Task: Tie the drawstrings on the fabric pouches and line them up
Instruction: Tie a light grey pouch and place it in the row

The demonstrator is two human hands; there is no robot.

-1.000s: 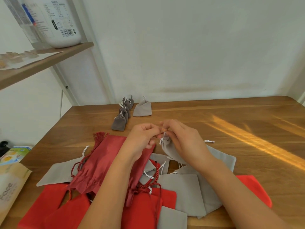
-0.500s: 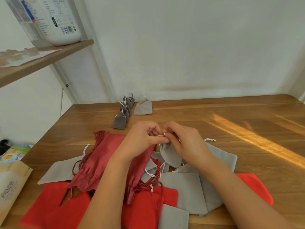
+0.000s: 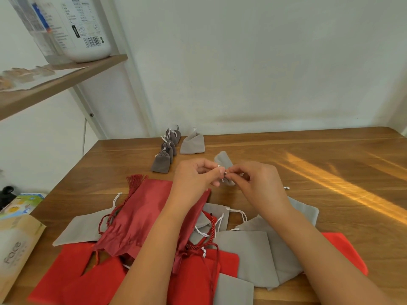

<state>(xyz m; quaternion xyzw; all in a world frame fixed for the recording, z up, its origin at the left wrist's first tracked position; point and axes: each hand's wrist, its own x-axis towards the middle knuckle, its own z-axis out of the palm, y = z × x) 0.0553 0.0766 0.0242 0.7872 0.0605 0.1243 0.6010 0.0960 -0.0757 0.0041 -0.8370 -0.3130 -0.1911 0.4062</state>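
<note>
Pinched the white drawstring (image 3: 222, 180) of a small light-grey pouch (image 3: 223, 160) at its neck, the left hand (image 3: 196, 175) on one side and the right hand (image 3: 257, 181) on the other. Had each grip curled tight, thumb against fingertips, on the cord. Held the pouch clear of the tabletop (image 3: 308, 155), its body tilted up and away toward the wall, just beyond the knuckles.

Saw a row of dark-grey tied pouches (image 3: 163, 158) standing one behind another at the far left of the tabletop. Saw one light-grey tied pouch (image 3: 192, 144) upright just beside the row on its right.

Found the untied stock heaped near the body under both forearms: flat grey pouches (image 3: 246, 254), bright red pouches (image 3: 72, 274), and a dark-red satin pouch (image 3: 141, 216) with a tassel, all overlapping (loose white cords trailing among them).

Noted a wooden shelf (image 3: 66, 78) up at the left carrying a white labelled container (image 3: 88, 29). Noted a cardboard box (image 3: 15, 249) at the tabletop's near left edge.
</note>
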